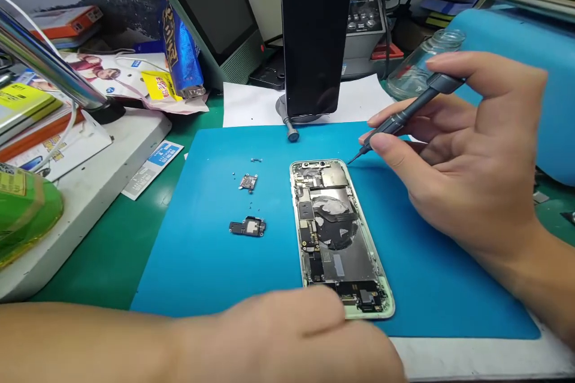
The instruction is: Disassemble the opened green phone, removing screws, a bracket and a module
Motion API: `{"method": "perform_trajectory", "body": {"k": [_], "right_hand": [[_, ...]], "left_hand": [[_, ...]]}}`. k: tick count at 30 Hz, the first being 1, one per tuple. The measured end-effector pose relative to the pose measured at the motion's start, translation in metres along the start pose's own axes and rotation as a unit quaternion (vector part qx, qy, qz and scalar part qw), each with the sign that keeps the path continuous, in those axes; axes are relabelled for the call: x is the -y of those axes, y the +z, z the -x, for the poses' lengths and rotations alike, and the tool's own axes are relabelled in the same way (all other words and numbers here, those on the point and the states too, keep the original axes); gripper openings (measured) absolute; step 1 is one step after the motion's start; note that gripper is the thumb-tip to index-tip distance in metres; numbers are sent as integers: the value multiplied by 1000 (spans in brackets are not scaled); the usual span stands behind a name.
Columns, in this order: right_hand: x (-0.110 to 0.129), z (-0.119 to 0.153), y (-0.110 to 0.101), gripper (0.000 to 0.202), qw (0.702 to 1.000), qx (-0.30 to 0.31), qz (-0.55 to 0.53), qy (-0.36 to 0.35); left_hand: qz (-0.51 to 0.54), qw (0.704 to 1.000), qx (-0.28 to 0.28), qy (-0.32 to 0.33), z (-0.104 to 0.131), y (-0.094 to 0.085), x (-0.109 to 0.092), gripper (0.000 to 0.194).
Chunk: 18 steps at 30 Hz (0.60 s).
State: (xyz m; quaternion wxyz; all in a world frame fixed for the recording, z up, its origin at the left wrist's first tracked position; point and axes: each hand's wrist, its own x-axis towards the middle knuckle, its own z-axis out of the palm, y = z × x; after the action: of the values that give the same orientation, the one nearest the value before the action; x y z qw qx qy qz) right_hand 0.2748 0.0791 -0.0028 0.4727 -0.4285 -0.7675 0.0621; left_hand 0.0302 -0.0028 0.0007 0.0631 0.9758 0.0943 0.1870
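An opened smartphone [347, 269] with a pale green frame lies on a blue mat, its inner boards and metal plates bare. My right hand [476, 137] grips a slim dark screwdriver [399, 119], the thumb and fingers around its shaft and the index finger on its top end. The thin tip is beside the phone's upper right corner; contact is unclear. My left hand [287, 335] is curled at the phone's lower left end, covering that corner; its fingertips are hidden. Left of the phone lie a black speaker-like module [248, 227], a small metal bracket [248, 182] and several tiny screws.
A dark phone [314, 36] stands upright on a stand behind the blue mat [197, 263]. A glass jar [426, 63] leans at the back right by a blue case [507, 84]. A white ledge [94, 221] with a green roll [27, 209] borders the left.
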Motion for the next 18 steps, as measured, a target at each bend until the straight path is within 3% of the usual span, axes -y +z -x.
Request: {"method": "perform_trajectory", "body": {"k": [4,7,12,18], "right_hand": [[2,0,-1,67,999,-15,1,-30],[3,-1,-2,63,1000,-11,4,-19],[-1,-3,-2,62,1000,-6,5,-16],[11,-2,-9,68,999,-25,8,-25]], "left_hand": [[23,988,-108,-106,-16,-8,4,36],[30,985,-104,-137,-21,-12,6,36],[44,985,-109,-128,-17,-12,7,30],[116,961,-134,-213,-18,-14,21,8]]}}
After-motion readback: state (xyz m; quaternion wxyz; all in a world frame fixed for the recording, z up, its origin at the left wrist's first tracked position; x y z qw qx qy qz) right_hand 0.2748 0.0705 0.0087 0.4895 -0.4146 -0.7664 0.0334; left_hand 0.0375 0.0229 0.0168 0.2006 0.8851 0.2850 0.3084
